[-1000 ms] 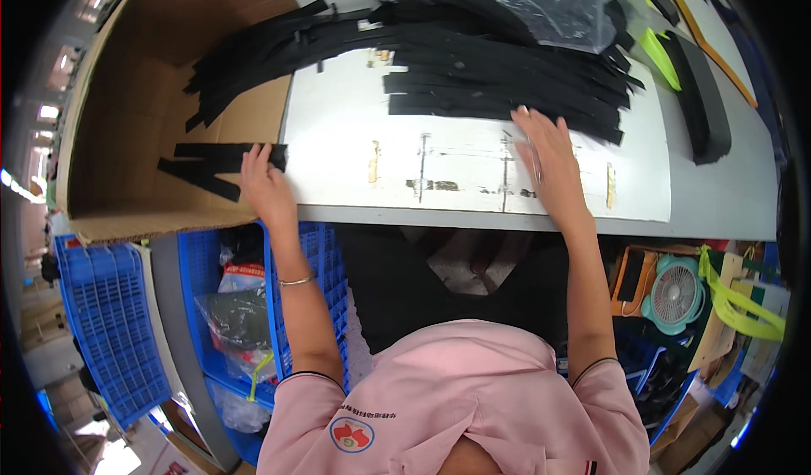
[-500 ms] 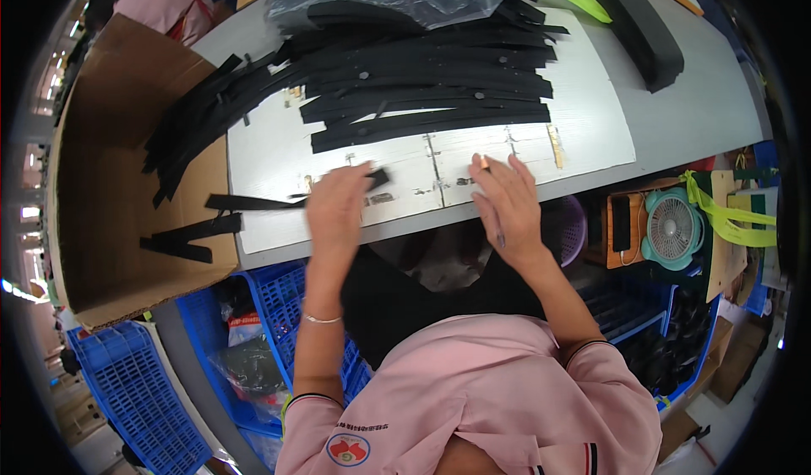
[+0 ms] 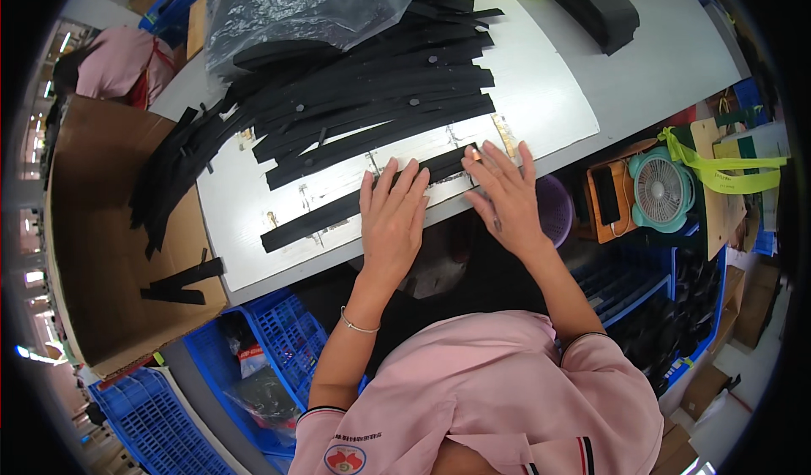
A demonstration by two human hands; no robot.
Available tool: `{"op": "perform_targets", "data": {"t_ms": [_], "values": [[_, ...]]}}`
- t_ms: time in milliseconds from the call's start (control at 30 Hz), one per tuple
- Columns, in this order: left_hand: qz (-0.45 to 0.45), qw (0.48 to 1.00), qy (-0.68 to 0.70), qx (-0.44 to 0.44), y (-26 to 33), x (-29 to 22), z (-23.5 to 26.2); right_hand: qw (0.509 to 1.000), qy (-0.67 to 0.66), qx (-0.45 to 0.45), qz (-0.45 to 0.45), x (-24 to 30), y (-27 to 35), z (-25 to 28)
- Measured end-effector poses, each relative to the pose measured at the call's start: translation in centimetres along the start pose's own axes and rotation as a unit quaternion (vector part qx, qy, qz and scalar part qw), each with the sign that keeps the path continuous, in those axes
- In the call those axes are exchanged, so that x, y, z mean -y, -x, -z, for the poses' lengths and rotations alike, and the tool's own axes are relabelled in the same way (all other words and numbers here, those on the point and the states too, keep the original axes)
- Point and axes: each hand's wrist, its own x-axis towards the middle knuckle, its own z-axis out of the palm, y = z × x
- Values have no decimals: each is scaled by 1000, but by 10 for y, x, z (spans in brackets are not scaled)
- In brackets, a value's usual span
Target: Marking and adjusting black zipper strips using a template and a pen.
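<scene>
A long black strip [image 3: 325, 215] lies flat near the front edge of the white table [image 3: 549, 103]. My left hand [image 3: 391, 213] rests flat on the strip's middle, fingers spread. My right hand [image 3: 502, 189] lies flat by the strip's right end, fingers apart and fingertips on that end. Just beyond my hands a big pile of black strips [image 3: 355, 103] fans across the table. Neither hand grips anything.
A clear plastic bag [image 3: 296, 2] covers the pile's far side. An open cardboard box [image 3: 93, 247] on the left holds two black strips [image 3: 182, 282]. Blue crates [image 3: 279, 348] stand under the table. A small teal fan [image 3: 663, 192] and a purple basket [image 3: 553, 209] sit at right.
Both hands have moved right along the table's front edge. A single black strip now lies stretched under them, apart from the pile.
</scene>
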Motion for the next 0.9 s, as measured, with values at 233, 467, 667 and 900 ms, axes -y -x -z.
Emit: {"op": "perform_targets", "data": {"t_ms": [233,467,667,900], "values": [[13,1000,7,-17,-9,-7,-8,999,-2,-16,-41,-31,0,13],[25,994,73,-73,-36,-12,-28,999,-15,-28,-37,-30,-5,13],[29,992,61,-103,-41,-13,-34,999,-18,-43,-17,-26,-32,23],[20,994,42,-97,-42,-17,-37,938,-302,-25,-172,-31,-63,-10]]}}
